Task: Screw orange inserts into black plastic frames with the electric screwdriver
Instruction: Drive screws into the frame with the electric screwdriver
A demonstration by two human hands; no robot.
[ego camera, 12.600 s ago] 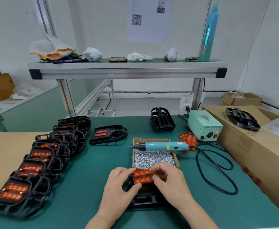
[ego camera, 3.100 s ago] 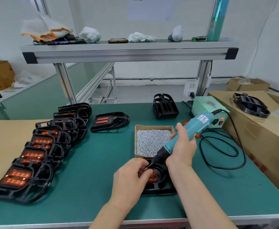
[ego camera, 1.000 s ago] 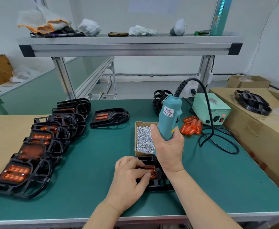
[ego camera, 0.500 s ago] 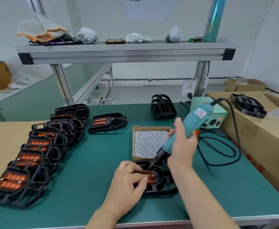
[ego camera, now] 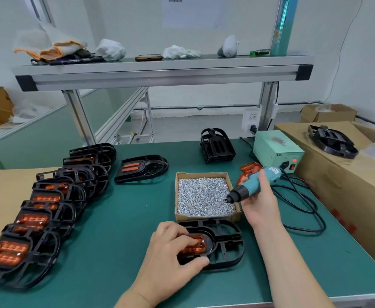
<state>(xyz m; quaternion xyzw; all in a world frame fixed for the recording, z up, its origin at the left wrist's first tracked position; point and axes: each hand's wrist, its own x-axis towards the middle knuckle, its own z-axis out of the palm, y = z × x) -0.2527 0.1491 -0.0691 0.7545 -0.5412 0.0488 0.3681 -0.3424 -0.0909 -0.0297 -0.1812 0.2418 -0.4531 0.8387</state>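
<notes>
Your right hand (ego camera: 259,204) is gripping the electric screwdriver (ego camera: 256,185) and dipping its bit into the screw box (ego camera: 201,173), so be picking up one screw squarely while your left hand (ego camera: 171,252) is clamping the orange insert (ego camera: 196,245) flat in the black frame (ego camera: 229,242) just in front of that box.

The electric screwdriver (ego camera: 255,187) is teal with a black nose. A translucent orange insert (ego camera: 194,245) sits in a black frame (ego camera: 211,245). At its twelve o'clock, silver screws (ego camera: 204,196) fill a brown cardboard box (ego camera: 202,173) on a dark green mat (ego camera: 126,218).
</notes>
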